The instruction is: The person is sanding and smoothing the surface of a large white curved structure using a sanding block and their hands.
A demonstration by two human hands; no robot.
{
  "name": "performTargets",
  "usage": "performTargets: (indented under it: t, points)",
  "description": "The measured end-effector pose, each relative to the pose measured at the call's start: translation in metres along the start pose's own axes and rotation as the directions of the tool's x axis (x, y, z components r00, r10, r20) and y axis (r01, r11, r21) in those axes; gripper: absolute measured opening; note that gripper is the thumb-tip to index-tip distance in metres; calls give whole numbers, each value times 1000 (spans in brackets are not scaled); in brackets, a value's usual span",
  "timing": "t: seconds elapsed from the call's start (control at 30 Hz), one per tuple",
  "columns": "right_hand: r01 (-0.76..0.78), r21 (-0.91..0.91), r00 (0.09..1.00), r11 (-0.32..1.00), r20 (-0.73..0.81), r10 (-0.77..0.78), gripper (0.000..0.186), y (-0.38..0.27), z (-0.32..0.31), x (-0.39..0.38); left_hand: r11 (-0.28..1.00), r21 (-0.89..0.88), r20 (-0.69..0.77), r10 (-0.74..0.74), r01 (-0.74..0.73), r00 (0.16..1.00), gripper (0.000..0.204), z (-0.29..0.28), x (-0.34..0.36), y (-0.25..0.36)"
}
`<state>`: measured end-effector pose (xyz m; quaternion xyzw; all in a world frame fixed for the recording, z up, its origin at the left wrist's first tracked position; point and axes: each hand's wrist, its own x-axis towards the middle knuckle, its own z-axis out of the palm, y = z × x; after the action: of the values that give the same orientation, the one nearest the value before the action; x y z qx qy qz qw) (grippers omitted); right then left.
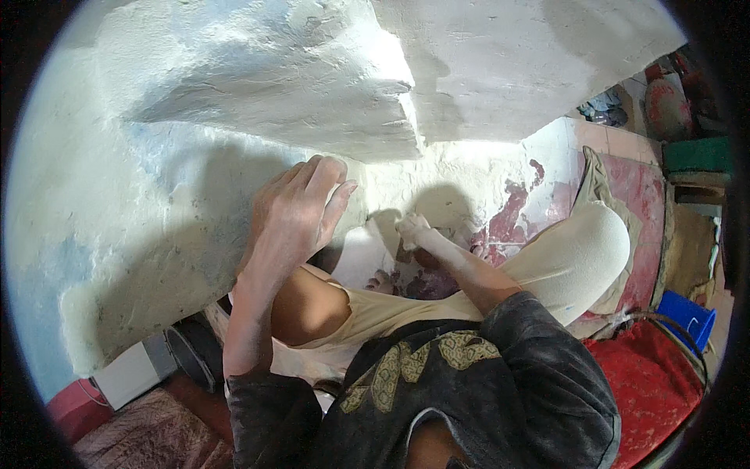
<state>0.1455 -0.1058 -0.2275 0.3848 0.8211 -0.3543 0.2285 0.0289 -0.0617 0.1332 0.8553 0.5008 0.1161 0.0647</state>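
My left hand point(301, 205) is raised beside the rough plastered wall point(180, 227), its fingers curled around something. A small pale edge shows between thumb and fingers, but I cannot make out what it is. Lower and further right, my right hand point(412, 231) is closed above the floor, its fingers coated in white dust. Whatever it may grip is hidden. Next to it lies a flat pale piece point(361, 256), partly covered by my leg. Ahead, a white plastered block point(305, 109) juts out, with a sharp corner.
White powder point(461, 168) lies along the wall's foot, over dark red floor tiles point(516, 215). A greyish cloth point(591, 176) is beside my bent knee. To the right are a red cushion point(637, 391) and a blue container point(687, 319). Grey-white boxes point(134, 375) stand at left.
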Motion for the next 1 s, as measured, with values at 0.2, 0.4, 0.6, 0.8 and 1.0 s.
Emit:
performTargets:
  t: [0.2, 0.4, 0.6, 0.8, 1.0]
  points:
    - [135, 238, 952, 962, 238, -193, 38, 33, 50, 19, 994, 94, 463, -100, 64, 881, 30, 55, -32, -23]
    - [71, 943, 979, 326, -3, -205, 35, 31, -18, -22, 995, 57, 711, -99, 83, 697, 44, 117, -63, -45]
    - [87, 984, 925, -153, -137, -356, 44, 16, -62, -39, 996, -2, 522, -75, 89, 849, 44, 130, -59, -55]
    - [86, 975, 995, 205, -74, -65, 50, 15, -20, -6, 990, 72, 536, -141, 122, 832, 28, 123, -40, -48]
    - [321, -480, 362, 817, -735, -574, 45, 17, 119, 15, 999, 5, 433, -41, 44, 900, 25, 139, -49, -52]
